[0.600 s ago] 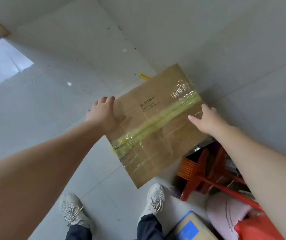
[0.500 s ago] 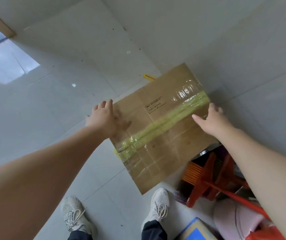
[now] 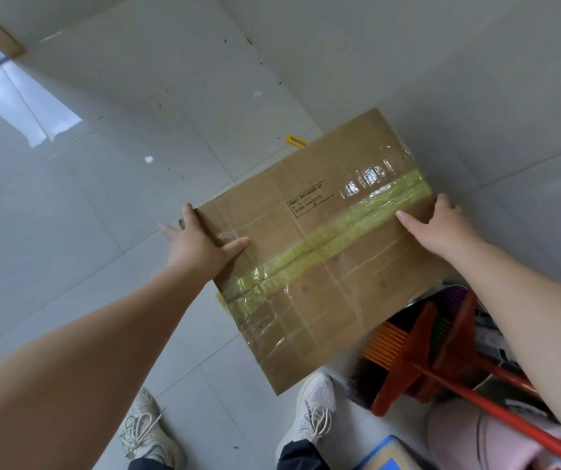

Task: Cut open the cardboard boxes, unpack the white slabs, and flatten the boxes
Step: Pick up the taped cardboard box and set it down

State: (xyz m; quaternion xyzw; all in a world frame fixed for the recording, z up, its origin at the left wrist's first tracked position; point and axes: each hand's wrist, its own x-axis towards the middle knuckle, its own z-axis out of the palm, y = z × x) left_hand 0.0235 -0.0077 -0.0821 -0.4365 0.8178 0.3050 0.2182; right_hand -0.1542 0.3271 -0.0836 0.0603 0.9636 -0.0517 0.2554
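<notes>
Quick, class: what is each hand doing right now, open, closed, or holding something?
Left hand: grips the left edge of the cardboard box, thumb on top.
Right hand: grips the box's right edge, thumb on top.

Open floor to your left, clutter to your right.
Red broom crowds the cardboard box's near-right corner; tiled floor leftward lies open.

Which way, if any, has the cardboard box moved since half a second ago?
Yes. Against the yellow cutter lying on the floor, the cardboard box has come toward the person, probably lifted: its near corner now reaches down beside the right shoe.
</notes>
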